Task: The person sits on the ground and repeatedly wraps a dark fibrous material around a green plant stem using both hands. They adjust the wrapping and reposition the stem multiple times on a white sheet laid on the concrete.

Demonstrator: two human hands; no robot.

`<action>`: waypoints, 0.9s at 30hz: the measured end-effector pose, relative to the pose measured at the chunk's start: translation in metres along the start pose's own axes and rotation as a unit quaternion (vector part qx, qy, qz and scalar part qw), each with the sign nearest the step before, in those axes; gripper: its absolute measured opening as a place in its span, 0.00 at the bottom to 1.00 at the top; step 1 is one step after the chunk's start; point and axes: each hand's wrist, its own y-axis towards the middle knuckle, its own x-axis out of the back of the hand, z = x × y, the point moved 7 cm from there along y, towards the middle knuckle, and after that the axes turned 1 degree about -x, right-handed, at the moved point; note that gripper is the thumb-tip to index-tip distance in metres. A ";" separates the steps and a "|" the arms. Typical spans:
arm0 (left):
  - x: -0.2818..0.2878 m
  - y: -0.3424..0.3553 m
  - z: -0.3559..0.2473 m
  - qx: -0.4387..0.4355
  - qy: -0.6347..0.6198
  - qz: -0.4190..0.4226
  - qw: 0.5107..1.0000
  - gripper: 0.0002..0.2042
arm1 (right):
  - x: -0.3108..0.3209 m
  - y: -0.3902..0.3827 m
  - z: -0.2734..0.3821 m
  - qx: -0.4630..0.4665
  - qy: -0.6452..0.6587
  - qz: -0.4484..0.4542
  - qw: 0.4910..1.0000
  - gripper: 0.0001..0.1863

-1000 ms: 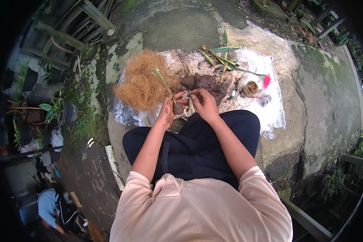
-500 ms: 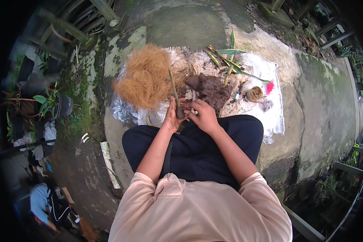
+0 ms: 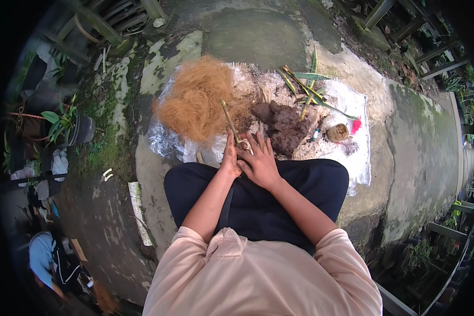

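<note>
Between my two hands stands a slender green stalk [image 3: 228,117], tilted with its tip up and to the left. My left hand [image 3: 229,158] is curled around its lower end, with dark soil smeared on the skin. My right hand [image 3: 262,164] lies across that same end, fingers stretched out and slightly apart, pressing toward the left palm. The dark mud lump at the stalk's base is mostly hidden by the hands. Just beyond the right hand sits a heap of wet brown mud [image 3: 285,126]. A loose pile of tan fibre [image 3: 197,97] lies left of the stalk.
A white sheet [image 3: 357,168] covers the ground before my crossed legs. On it are long green-yellow leaves [image 3: 327,102], a small brown-filled tub [image 3: 337,132], a small bottle [image 3: 315,135] and something bright pink [image 3: 356,126]. Potted plants [image 3: 80,129] and another person [image 3: 43,258] are at left.
My right hand has gone from bent fingers pinching at the mud lump to lying flatter over it with fingers extended. The lump is now more covered. The whole view has shifted slightly.
</note>
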 end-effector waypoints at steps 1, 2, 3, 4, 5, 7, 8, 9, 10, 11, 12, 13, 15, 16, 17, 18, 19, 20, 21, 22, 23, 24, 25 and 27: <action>0.001 0.001 -0.003 -0.003 -0.006 0.009 1.000 0.26 | 0.000 0.000 0.001 -0.004 0.001 0.000 1.000 0.18; -0.002 -0.001 -0.007 -0.006 -0.011 0.018 1.000 0.26 | 0.001 0.000 0.003 -0.009 0.003 -0.002 1.000 0.18; -0.005 -0.004 -0.010 -0.015 -0.006 0.022 1.000 0.26 | -0.002 0.000 -0.001 -0.010 0.067 -0.001 0.998 0.18; -0.008 -0.008 -0.013 -0.023 0.000 0.025 0.999 0.27 | -0.009 0.000 -0.008 -0.012 0.130 0.000 0.991 0.19; -0.016 -0.014 -0.018 -0.030 0.005 0.030 0.999 0.27 | -0.011 0.000 -0.014 -0.014 0.192 0.000 0.981 0.19; -0.039 -0.035 -0.029 -0.048 -0.007 0.006 0.999 0.27 | 0.001 -0.001 -0.011 -0.018 0.319 -0.027 0.947 0.21; -0.045 -0.043 -0.034 -0.058 -0.013 -0.007 0.998 0.28 | 0.008 -0.002 -0.007 -0.018 0.382 -0.040 0.923 0.22; -0.035 -0.033 -0.043 -0.119 0.011 0.019 0.993 0.28 | 0.017 -0.002 -0.004 -0.019 0.378 -0.069 0.923 0.23; -0.031 -0.034 -0.048 -0.151 0.022 0.020 0.988 0.28 | 0.026 -0.001 -0.002 -0.020 0.374 -0.099 0.922 0.25; -0.039 -0.039 -0.058 -0.184 0.032 0.024 0.982 0.28 | 0.038 0.002 0.001 -0.020 0.368 -0.130 0.920 0.27; -0.047 -0.045 -0.067 -0.217 0.042 0.027 0.975 0.27 | 0.045 0.005 0.004 -0.033 0.398 -0.126 0.908 0.28; -0.058 -0.050 -0.073 -0.251 0.054 0.045 0.965 0.28 | 0.051 0.008 0.008 -0.046 0.426 -0.121 0.895 0.30; -0.094 -0.078 -0.085 -0.299 0.091 0.056 0.948 0.28 | 0.056 0.014 0.010 -0.071 0.456 -0.095 0.882 0.37; -0.110 -0.089 -0.090 -0.324 0.109 0.061 0.938 0.29 | 0.060 0.014 0.010 -0.069 0.467 -0.096 0.876 0.39; -0.116 -0.095 -0.100 -0.389 0.149 0.018 0.909 0.31 | 0.068 0.015 0.018 -0.066 0.479 -0.093 0.870 0.41; -0.129 -0.103 -0.103 -0.423 0.164 0.048 0.890 0.31 | 0.076 0.016 0.025 -0.064 0.491 -0.091 0.864 0.44; -0.143 -0.112 -0.104 -0.457 0.179 0.078 0.868 0.31 | 0.086 0.020 0.032 -0.053 0.509 -0.095 0.854 0.50; -0.162 -0.127 -0.107 -0.488 0.193 0.108 0.844 0.32 | 0.098 0.020 0.040 -0.031 0.507 -0.097 0.856 0.49; -0.177 -0.134 -0.108 -0.547 0.275 0.137 0.778 0.36 | 0.109 0.020 0.047 -0.008 0.505 -0.099 0.857 0.49; -0.186 -0.141 -0.110 -0.573 0.315 0.134 0.744 0.37 | 0.118 0.020 0.053 0.014 0.502 -0.100 0.859 0.49; -0.196 -0.149 -0.113 -0.598 0.353 0.131 0.707 0.38 | 0.131 0.020 0.057 0.031 0.507 -0.163 0.846 0.45; -0.205 -0.157 -0.116 -0.622 0.390 0.127 0.667 0.39 | 0.141 0.019 0.058 0.035 0.486 -0.162 0.858 0.42; -0.215 -0.164 -0.119 -0.621 0.396 0.197 0.647 0.41 | 0.153 0.018 0.059 0.040 0.465 -0.161 0.870 0.40; -0.230 -0.181 -0.120 -0.627 0.423 0.172 0.631 0.41 | 0.175 0.015 0.059 0.056 0.419 -0.205 0.883 0.31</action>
